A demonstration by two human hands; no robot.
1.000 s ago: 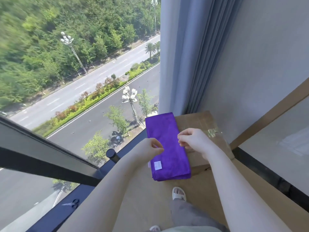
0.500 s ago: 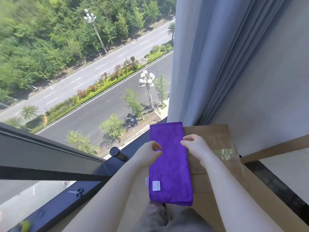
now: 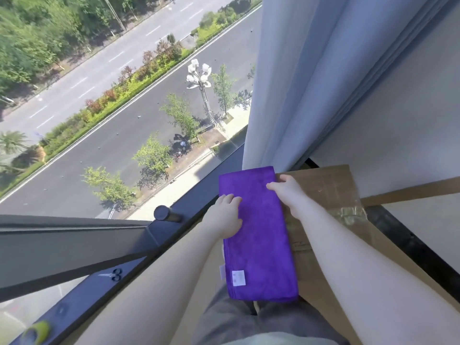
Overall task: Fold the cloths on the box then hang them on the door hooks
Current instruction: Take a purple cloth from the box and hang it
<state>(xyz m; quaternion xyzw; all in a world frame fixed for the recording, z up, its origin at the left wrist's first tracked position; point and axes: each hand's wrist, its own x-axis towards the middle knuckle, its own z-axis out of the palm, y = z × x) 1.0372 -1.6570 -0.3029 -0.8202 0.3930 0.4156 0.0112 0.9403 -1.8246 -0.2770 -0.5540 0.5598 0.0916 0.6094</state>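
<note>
Purple cloth (image 3: 258,235) is lying folded on the box (image 3: 331,192); your left hand (image 3: 224,217) and right hand (image 3: 286,192) are pressing it with flat, open fingers (image 3: 273,187), probably smoothing it.

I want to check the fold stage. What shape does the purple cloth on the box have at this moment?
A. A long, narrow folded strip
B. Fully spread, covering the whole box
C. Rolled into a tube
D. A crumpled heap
A: the purple cloth lies flat as a long narrow strip along the left part of the cardboard box, with bare cardboard beside it.
</note>
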